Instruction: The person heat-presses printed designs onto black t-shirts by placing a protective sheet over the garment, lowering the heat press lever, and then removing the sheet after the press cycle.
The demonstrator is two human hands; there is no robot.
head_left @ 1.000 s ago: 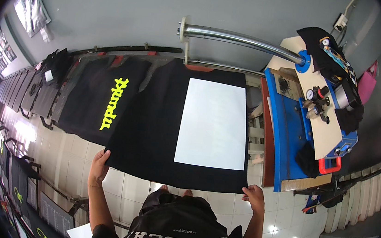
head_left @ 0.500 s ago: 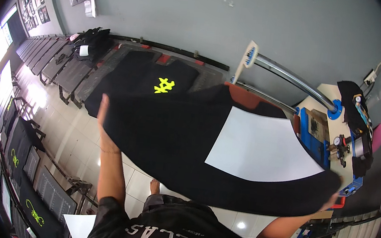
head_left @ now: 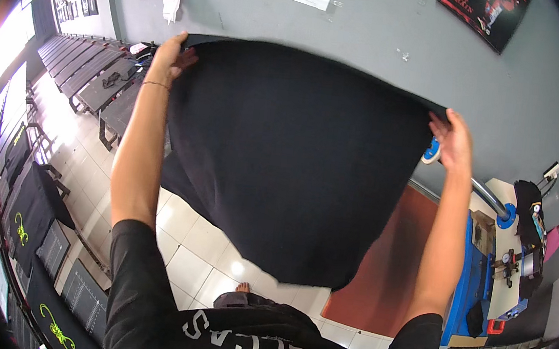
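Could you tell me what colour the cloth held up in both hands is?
The cloth is plain black, seen best in the head view.

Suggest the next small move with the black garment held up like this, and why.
Probably lower it toward the reddish-brown platen. Left hand and right hand pinch the black garment by its upper corners; it hangs spread in the air, its lower edge off any surface.

Black garment [head_left: 293, 169]: matt, soft cloth; floor tiles [head_left: 197, 247]: glossy, reflective ceramic; press arm [head_left: 488, 196]: smooth bright metal; wall [head_left: 376, 28]: matt grey paint.
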